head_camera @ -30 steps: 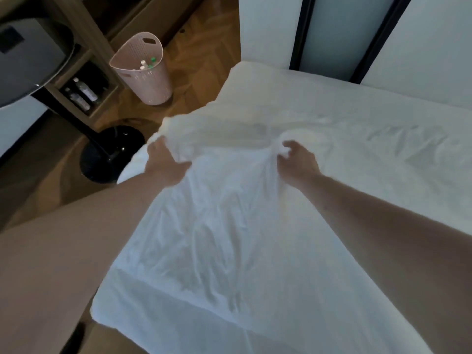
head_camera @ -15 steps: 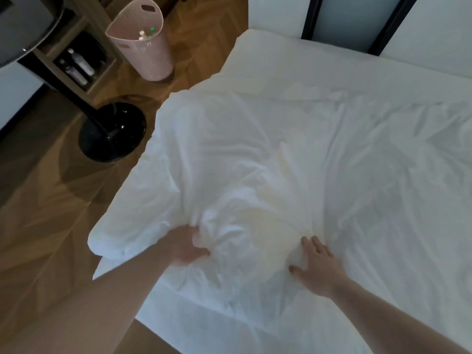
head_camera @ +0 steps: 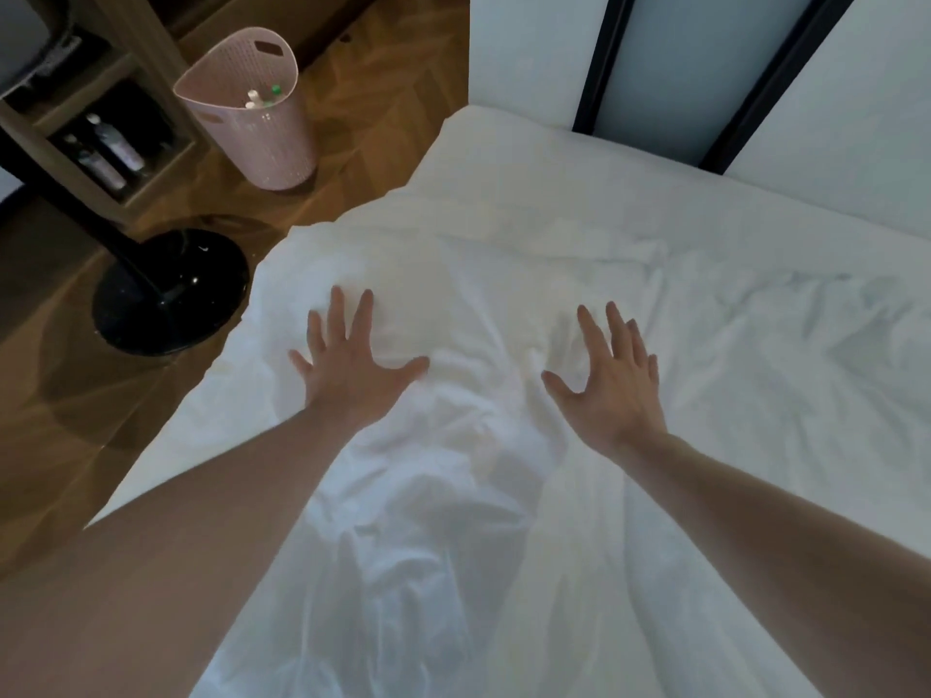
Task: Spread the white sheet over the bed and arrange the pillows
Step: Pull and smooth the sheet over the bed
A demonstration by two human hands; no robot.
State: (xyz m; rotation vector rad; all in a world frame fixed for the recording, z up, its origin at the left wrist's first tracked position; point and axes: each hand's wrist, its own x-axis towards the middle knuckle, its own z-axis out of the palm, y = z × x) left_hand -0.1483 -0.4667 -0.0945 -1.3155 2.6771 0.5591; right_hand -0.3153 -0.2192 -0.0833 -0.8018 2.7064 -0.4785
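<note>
The white sheet [head_camera: 504, 496] lay wrinkled over the bed [head_camera: 579, 163]; its left edge hung beside the wooden floor [head_camera: 383, 83]. The left hand [head_camera: 352, 367] pressed flat on the sheet near that edge, fingers straight and spread, holding nothing. The right hand [head_camera: 612, 382] was over the sheet further from the edge, fingers also straight, gripping nothing. Beyond the bed's left edge stood a pink basket [head_camera: 252, 123] and a black round base [head_camera: 171, 292].

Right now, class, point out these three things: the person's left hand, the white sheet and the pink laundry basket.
left hand [head_camera: 352, 365], head view, back of the hand, fingers spread.
white sheet [head_camera: 504, 294], head view, wrinkled stretch between the hands.
pink laundry basket [head_camera: 262, 138], head view, perforated side wall.
</note>
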